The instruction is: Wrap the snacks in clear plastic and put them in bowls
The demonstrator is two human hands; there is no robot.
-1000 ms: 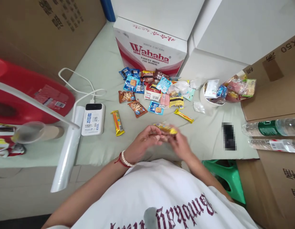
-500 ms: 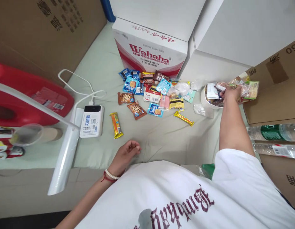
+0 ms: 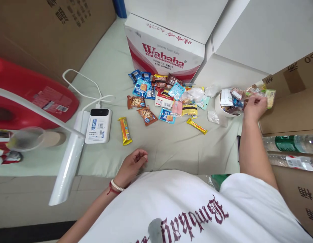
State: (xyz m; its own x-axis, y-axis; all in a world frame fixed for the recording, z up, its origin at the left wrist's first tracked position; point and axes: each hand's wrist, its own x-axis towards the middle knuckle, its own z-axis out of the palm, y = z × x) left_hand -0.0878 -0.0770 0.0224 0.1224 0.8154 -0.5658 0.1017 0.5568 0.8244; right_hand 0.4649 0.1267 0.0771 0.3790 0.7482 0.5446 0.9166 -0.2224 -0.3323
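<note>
At the right, a white tub is filled with wrapped snacks, among them a white packet and a dark blue packet. My right hand is over the tub's right side, its fingers curled together in front of a clear and green snack packet. What those fingers hold, if anything, is hidden. My left hand rests near the front of the cloth, loosely closed with nothing in it. Beyond it lie a yellow snack bar, brown cookie packets and blue biscuit packets.
A Wahaha water carton stands behind the snack pile. To the left are a white power bank with a cable, a plastic roll and a red container. Water bottles lie at the right beside a cardboard box.
My right hand has drawn back from inside the tub toward its right side, uncovering packets there. My left hand stays closed in place. The view has shifted slightly.
</note>
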